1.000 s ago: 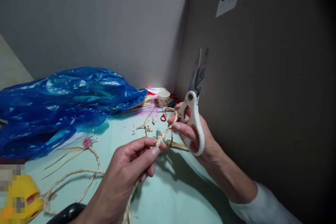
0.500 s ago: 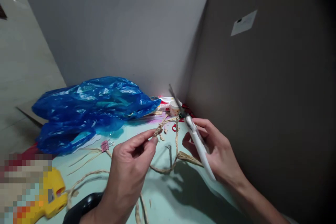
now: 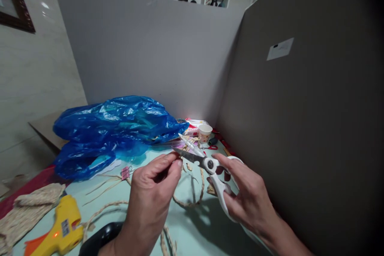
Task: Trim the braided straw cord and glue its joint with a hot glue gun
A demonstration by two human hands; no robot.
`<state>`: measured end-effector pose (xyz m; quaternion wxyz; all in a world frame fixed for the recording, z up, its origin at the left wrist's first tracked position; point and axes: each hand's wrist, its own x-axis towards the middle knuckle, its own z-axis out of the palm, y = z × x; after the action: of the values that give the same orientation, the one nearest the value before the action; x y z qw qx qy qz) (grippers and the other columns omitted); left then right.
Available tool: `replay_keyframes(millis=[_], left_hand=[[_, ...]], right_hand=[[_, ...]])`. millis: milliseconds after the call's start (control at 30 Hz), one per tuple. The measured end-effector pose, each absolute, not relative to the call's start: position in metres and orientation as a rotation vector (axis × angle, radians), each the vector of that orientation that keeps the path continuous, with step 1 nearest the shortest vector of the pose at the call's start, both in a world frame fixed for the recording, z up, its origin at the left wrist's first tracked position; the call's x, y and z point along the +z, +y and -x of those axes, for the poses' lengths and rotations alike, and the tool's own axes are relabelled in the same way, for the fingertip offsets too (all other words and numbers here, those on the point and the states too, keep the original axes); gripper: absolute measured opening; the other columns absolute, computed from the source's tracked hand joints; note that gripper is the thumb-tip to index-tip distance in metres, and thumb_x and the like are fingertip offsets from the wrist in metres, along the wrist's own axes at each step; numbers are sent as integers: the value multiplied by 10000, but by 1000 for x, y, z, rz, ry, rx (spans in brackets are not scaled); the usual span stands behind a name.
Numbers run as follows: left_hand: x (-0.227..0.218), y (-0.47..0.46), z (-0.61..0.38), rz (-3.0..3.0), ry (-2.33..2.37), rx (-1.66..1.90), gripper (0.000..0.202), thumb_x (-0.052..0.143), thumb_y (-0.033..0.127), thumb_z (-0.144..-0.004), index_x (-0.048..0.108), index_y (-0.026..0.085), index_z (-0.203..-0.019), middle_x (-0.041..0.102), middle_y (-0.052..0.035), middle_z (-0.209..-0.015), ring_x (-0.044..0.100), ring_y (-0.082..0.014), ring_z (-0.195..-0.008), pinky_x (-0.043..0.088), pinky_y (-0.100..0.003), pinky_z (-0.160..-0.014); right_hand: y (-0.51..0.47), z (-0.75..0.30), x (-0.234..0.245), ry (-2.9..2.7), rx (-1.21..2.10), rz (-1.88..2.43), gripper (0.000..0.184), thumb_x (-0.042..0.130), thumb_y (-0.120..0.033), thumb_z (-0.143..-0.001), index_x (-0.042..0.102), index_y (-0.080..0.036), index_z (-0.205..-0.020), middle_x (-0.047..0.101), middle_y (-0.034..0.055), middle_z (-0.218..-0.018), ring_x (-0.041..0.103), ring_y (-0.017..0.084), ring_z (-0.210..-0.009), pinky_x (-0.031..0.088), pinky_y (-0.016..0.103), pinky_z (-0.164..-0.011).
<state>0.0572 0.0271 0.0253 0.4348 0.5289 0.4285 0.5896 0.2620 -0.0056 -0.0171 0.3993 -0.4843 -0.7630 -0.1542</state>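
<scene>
My left hand [image 3: 151,196] pinches the end of a braided straw cord [image 3: 192,200] between thumb and forefinger, held above the pale green table [image 3: 192,228]. My right hand [image 3: 249,200] grips white-handled scissors [image 3: 210,168]. Their blades are parted and point left, with the tips right at my left fingertips and the cord end. The rest of the cord loops down onto the table between my hands and runs off under my left wrist.
A crumpled blue plastic bag [image 3: 114,128] lies at the back left. A yellow glue gun [image 3: 61,228], a pink binder clip [image 3: 125,173], a woven mat [image 3: 27,208] and a small paper cup [image 3: 205,132] sit around. Grey partition boards [image 3: 300,128] close off the back and right.
My right hand swung the scissors down from upright to pointing left at the cord end. The view tilted upward, and the cord loop dropped from my right fingers onto the table.
</scene>
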Motion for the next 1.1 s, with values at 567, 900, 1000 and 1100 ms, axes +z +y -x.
replay_keyframes(millis=[567, 900, 1000, 1100], left_hand=[[18, 29, -59, -1395, 985, 1580, 152, 712, 203, -673, 842, 262, -727, 794, 32, -704, 716, -159, -669, 563, -207, -640], [20, 26, -58, -1451, 1010, 1584, 211, 713, 173, -686, 850, 301, -782, 794, 39, -704, 707, -149, -668, 555, -196, -635], [22, 23, -57, -1379, 1007, 1539, 184, 734, 201, -674, 848, 305, -776, 814, 32, -776, 737, -171, -762, 569, -224, -732], [27, 21, -56, -1313, 1007, 1461, 194, 755, 225, -666, 851, 282, -825, 752, 30, -606, 745, -224, -878, 555, -295, -883]], right_hand=[[-3, -265, -28, -1883, -363, 1195, 620, 541, -7, -651, 566, -192, -1243, 642, 35, -833, 537, 173, -652, 463, 284, -612], [-1, -263, -28, -1852, -386, 1205, 392, 547, -48, -768, 630, -167, -1132, 673, 35, -775, 564, 138, -581, 469, 236, -554], [-1, -266, -29, -1851, -476, 1173, 330, 544, -57, -810, 637, -150, -1113, 710, 43, -777, 568, 113, -518, 463, 214, -522], [1, -268, -31, -1809, -366, 1229, 280, 593, -108, -821, 656, -152, -1090, 715, 35, -759, 592, 121, -518, 454, 206, -490]])
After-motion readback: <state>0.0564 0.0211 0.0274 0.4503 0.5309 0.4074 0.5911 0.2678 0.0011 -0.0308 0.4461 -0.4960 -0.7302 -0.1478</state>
